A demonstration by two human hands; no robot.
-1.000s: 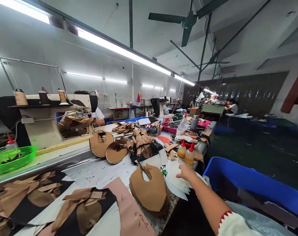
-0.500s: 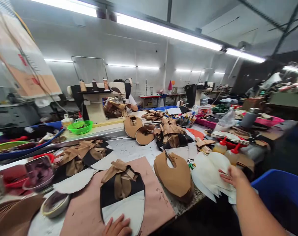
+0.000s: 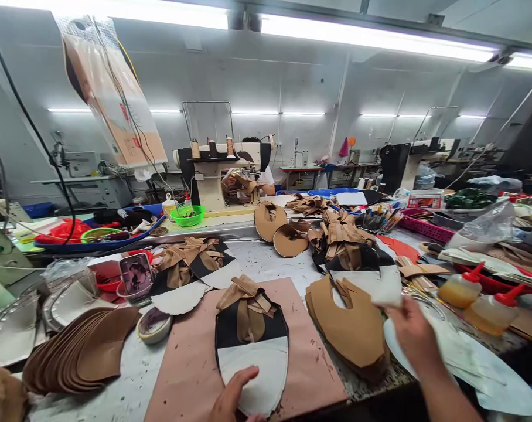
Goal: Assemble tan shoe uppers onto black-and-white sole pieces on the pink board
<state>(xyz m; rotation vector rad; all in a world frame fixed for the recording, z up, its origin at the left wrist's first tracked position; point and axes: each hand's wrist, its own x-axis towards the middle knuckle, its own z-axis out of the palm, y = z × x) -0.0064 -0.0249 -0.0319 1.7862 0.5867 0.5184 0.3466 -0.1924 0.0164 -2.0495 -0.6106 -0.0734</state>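
On a pink mat [image 3: 173, 375] lies a rounded piece [image 3: 252, 375], black above and white below, with tan strips at its top. My left hand [image 3: 233, 395] rests at its lower left edge, thumb spread away, its other fingers mostly out of frame. To the right, my right hand [image 3: 413, 328] has its fingers closed on the corner of a thin white sheet [image 3: 380, 284]. That sheet lies over the front of a pile of black and tan pieces [image 3: 345, 234]. Between my hands sits a stack of brown U-shaped pieces [image 3: 347, 322].
White sheets [image 3: 468, 357] lie at the right, near two red-capped bottles [image 3: 492, 310]. Left are fanned brown pieces [image 3: 84, 351], a tape roll [image 3: 154, 325] and a phone [image 3: 136, 274]. A person's arm [image 3: 266, 179] shows behind a sewing machine [image 3: 208, 184].
The view has swung left. My right hand has moved from the white sheets toward the black and tan pile, now with a sheet in its fingers. My left thumb has lifted and spread.
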